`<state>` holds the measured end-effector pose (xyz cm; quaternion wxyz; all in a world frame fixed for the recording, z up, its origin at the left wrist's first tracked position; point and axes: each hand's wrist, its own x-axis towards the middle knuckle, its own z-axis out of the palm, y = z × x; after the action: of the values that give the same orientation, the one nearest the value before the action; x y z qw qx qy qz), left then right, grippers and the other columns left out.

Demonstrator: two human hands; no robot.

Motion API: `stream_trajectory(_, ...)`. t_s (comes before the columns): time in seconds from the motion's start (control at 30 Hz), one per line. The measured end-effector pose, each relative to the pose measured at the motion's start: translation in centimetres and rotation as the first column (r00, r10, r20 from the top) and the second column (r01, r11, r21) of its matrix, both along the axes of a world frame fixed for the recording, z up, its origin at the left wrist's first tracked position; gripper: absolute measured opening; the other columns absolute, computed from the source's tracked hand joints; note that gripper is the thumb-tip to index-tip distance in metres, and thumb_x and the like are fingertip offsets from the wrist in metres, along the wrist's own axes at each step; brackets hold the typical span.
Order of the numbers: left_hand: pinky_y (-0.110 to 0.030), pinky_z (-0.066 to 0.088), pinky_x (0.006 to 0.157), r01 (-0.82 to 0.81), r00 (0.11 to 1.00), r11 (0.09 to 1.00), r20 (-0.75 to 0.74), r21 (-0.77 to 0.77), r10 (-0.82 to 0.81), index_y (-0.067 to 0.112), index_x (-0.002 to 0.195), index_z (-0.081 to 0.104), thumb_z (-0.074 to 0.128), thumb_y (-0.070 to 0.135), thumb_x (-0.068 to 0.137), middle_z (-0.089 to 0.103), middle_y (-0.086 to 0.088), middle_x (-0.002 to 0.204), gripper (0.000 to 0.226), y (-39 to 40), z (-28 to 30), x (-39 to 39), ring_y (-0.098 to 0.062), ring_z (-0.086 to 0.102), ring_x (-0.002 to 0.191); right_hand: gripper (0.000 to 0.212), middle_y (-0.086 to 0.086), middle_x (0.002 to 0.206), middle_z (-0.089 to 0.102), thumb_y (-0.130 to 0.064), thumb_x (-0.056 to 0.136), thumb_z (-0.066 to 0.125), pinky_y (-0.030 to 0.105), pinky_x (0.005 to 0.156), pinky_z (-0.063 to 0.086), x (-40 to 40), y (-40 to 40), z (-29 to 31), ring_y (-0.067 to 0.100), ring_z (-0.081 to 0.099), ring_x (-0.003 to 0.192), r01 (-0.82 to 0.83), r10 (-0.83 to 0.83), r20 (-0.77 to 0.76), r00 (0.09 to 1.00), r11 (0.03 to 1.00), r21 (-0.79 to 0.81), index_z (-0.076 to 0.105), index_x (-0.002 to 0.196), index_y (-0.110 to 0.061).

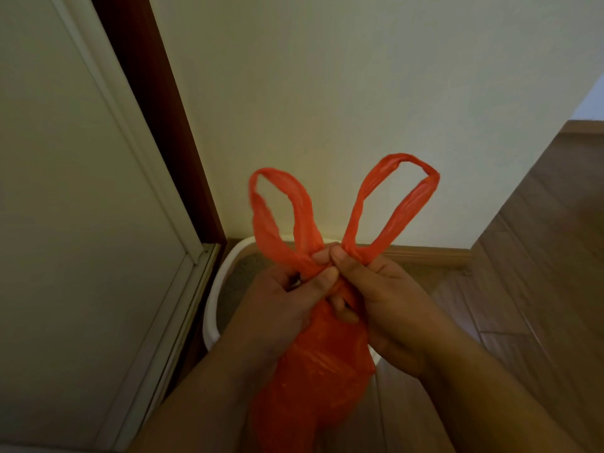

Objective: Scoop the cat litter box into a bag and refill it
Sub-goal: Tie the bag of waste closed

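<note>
Bag-tying is under way: left hand and right hand pinch the thin orange plastic bag's handles; knotting them comes next, over the white litter box.

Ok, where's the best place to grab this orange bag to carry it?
Probably the two handle loops of the orange bag, hooked from above. They stand up free above the gathered neck that the left hand and right hand pinch, while the body hangs below.
</note>
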<state>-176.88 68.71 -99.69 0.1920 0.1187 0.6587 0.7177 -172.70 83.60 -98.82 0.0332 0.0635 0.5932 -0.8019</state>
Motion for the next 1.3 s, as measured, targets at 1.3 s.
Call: stream_trajectory(1.3,-0.022,0.047,0.06,-0.206,0.963,0.933,-0.232,-0.296,0.139,0.023,0.065,0.07,0.069,0.044,0.09,0.068,0.003,0.06,0.033,-0.8,0.3,-1.9,-0.005,0.063,0.052,0.015,0.019,0.096,0.074,-0.01,0.103,0.049,0.036,0.079,0.057,-0.2,0.7,-0.5,0.031,0.072,0.091,-0.042,0.046,-0.06,0.997,0.998,0.055,0.064,0.107,-0.012)
